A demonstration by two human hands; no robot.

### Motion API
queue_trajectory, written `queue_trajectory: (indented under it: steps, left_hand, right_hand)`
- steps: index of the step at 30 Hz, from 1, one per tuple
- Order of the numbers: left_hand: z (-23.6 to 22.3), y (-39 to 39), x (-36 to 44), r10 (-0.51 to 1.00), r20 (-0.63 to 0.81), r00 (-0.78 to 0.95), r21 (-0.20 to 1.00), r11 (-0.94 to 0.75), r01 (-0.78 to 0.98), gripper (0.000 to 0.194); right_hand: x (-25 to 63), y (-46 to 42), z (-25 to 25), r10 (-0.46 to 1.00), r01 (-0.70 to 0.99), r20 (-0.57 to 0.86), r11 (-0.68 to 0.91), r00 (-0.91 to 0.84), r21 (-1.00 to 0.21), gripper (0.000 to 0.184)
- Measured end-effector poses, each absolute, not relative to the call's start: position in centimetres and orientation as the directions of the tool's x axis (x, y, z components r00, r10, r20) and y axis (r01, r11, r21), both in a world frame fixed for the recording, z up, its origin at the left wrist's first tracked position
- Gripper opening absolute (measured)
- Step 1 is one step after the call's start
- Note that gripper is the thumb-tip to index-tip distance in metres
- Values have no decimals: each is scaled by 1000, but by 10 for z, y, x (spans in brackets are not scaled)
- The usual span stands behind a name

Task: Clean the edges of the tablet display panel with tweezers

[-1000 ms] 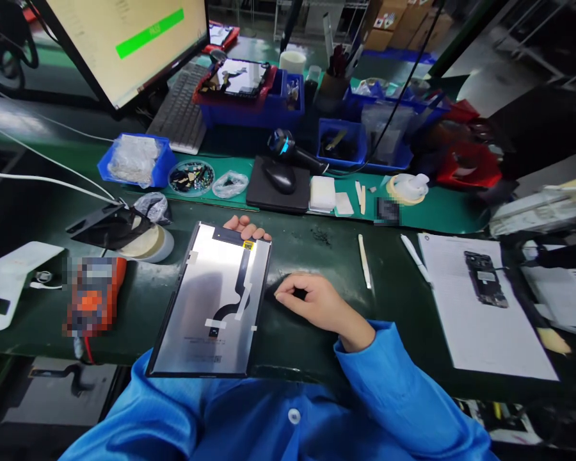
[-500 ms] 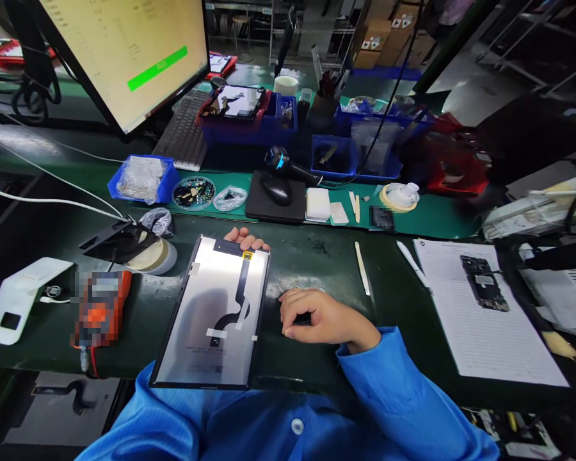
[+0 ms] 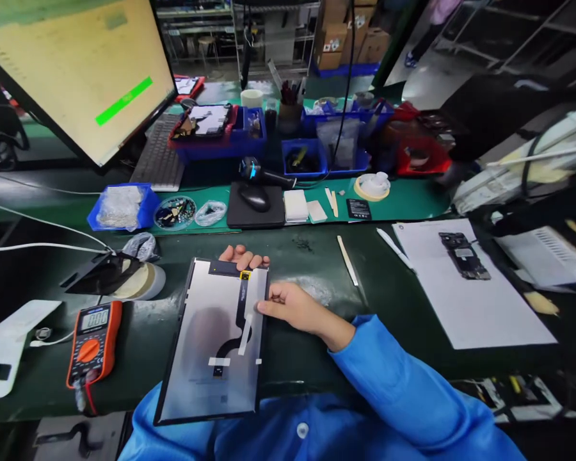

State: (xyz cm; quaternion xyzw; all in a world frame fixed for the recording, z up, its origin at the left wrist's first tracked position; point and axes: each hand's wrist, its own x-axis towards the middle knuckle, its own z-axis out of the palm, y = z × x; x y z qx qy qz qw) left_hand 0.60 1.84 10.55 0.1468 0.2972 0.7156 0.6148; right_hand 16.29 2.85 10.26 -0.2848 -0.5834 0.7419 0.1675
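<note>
A tablet display panel (image 3: 199, 333) is tilted up in front of my chest, its silvery back facing me. A black flex cable (image 3: 241, 304) runs down it, with white strips of tape across. My left hand (image 3: 244, 257) grips the panel's top edge; its fingertips show there, while the palm and forearm are hidden behind the panel. My right hand (image 3: 292, 307) pinches the panel's right edge, thumb on the back face and the other fingers curled beyond the edge.
An orange multimeter (image 3: 92, 339) lies to the left, beside a white angled plate (image 3: 14, 339). A pale pry stick (image 3: 347, 260) lies right of my hands. Further right, a circuit board (image 3: 463, 256) rests on a paper sheet (image 3: 461, 314). A mouse (image 3: 254, 198) and scanner (image 3: 264, 174) sit behind.
My right hand has moved left from the bench onto the panel's right edge and taken hold there. The head view has shifted, so the panel sits slightly lower.
</note>
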Motion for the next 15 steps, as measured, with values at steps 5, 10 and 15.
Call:
queue_trajectory:
  steps: [5,10,15]
  left_hand:
    - [103,14,9,956,-204,-210,620,-40,-784,32]
    - [98,26,21,947,-216,-237,644,-45,-764,36]
    - [94,35,31,948,-203,-243,668,-48,-743,37]
  right_hand:
    - [163,25,105,531,-8,-280,-476,-800,-880,47]
    - [164,25,103,598,-112,-341,-591,-725,-799,44]
    - [166,33,102,623,-123,-369,-603,-690,-789,50]
